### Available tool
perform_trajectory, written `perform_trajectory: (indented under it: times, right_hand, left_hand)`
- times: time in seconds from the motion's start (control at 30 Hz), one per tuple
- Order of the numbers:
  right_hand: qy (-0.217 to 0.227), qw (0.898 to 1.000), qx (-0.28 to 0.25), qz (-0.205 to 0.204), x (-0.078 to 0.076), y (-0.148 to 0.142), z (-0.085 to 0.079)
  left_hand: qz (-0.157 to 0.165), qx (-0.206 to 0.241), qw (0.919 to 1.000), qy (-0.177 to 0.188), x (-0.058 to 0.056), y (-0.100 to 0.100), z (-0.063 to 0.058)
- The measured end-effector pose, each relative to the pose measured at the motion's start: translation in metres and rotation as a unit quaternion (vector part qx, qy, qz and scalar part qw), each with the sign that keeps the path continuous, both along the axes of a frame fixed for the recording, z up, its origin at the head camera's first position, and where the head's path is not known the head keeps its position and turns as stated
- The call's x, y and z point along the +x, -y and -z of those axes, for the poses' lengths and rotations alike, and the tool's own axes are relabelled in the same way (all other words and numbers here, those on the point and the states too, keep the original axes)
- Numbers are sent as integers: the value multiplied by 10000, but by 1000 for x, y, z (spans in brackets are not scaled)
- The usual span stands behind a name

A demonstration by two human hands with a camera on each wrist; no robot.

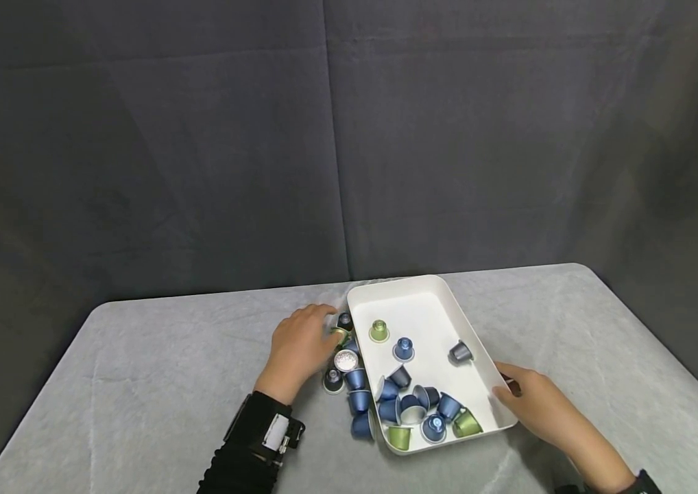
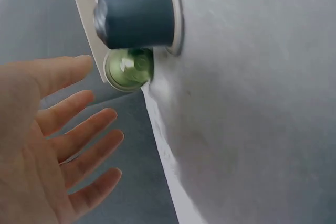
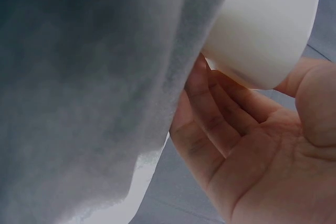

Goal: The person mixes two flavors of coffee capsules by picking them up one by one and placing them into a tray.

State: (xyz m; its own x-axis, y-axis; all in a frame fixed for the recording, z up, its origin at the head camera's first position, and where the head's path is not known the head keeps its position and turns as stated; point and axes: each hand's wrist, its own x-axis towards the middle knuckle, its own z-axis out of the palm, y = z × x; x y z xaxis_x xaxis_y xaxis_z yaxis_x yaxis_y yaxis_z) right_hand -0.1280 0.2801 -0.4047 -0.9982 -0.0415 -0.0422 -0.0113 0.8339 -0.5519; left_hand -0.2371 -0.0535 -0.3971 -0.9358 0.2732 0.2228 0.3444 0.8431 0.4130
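Note:
A white tray (image 1: 426,315) lies at an angle on the table, its near right corner held by my right hand (image 1: 537,401). In the right wrist view, this hand's fingers (image 3: 210,114) reach under the tray's edge while the thumb is at its outer wall. Blue, dark and green coffee capsules (image 1: 404,348) are scattered inside, mostly toward the near end. My left hand (image 1: 301,346) is beside several coffee capsules (image 1: 356,401) along the tray's left side. Its fingers are spread in the left wrist view, near a green capsule (image 2: 128,68) and a blue-grey one (image 2: 137,14), gripping nothing.
Pale grey cloth covers the table (image 1: 158,384), which has rounded far corners. Behind it hangs a dark grey curtain (image 1: 213,158). A capsule with its silver lid up (image 1: 345,360) lies among those outside the tray, next to a dark upright one (image 1: 333,380).

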Motion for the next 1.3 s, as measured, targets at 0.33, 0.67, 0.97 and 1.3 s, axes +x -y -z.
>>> perform_trajectory:
  times: [0.33, 0.67, 0.97, 1.3]
  right_hand:
    - [63, 10000, -22, 7, -1, -1, 0]
    - [6, 10000, -83, -49, 0, -2, 1]
    - [99, 9999, -94, 32, -1, 0, 1]
    - [212, 9996, -110, 118, -2, 0, 0]
  left_hand:
    - [3, -62, 10000, 34, -2, 8, 9]
    - [751, -107, 9970, -167, -2, 4, 17]
    - [1069, -275, 9933, -341, -2, -1, 18]
    - [1060, -463, 9931, -174, -2, -6, 18]
